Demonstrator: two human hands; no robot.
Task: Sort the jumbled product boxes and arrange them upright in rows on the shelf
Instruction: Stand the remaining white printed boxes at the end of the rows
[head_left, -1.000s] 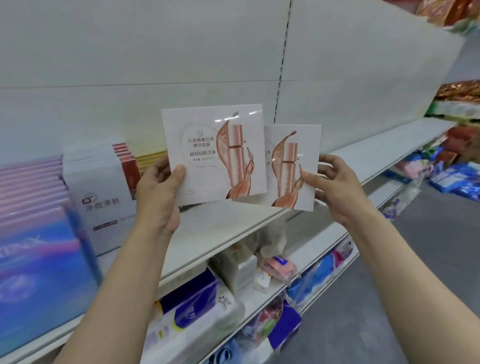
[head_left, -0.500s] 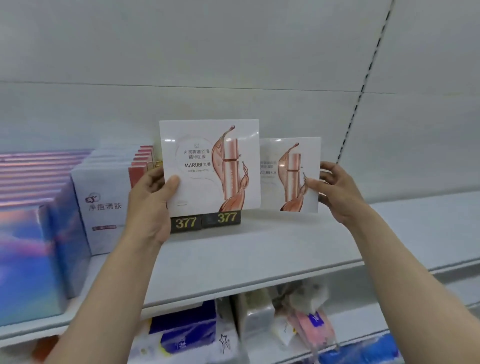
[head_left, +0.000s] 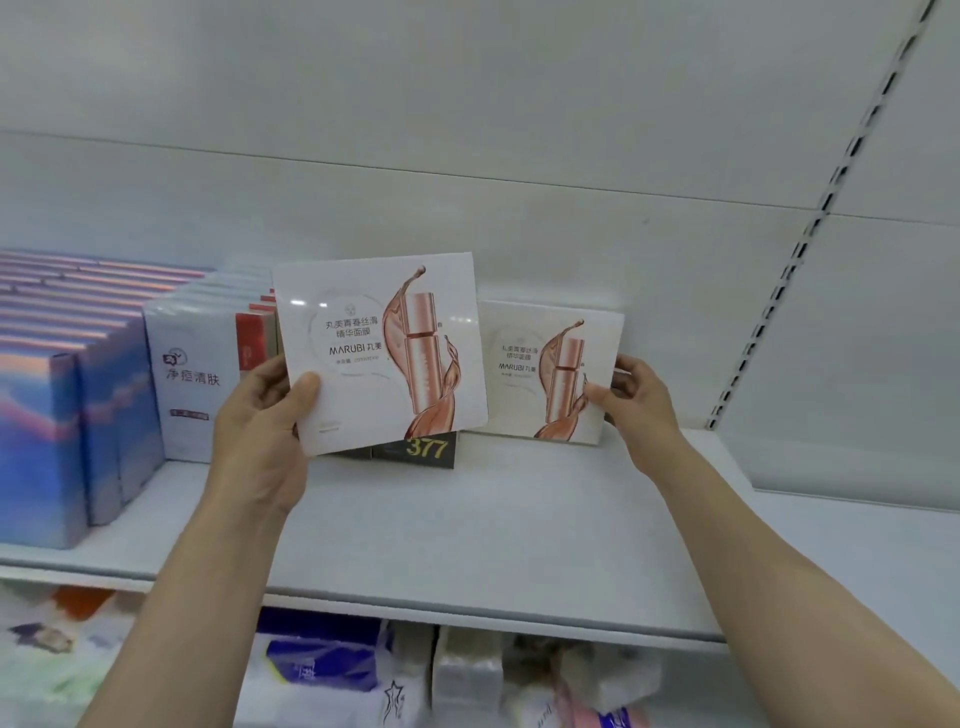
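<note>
Centre frame, my left hand (head_left: 260, 415) grips one MARUBI mask box (head_left: 379, 353) lifted off the shelf (head_left: 467, 519), right hand (head_left: 631, 395) pinches its twin (head_left: 545, 374) upright near the back panel, likely starting a row.

Retail shop aisle. White metal shelf (head_left: 519, 540) with slotted upright (head_left: 779, 291) and back panel; boxed cosmetics (head_left: 202, 374) faced in rows; dark box marked 377 (head_left: 423, 449); wrapped tissue packs (head_left: 322, 670) below.
</note>
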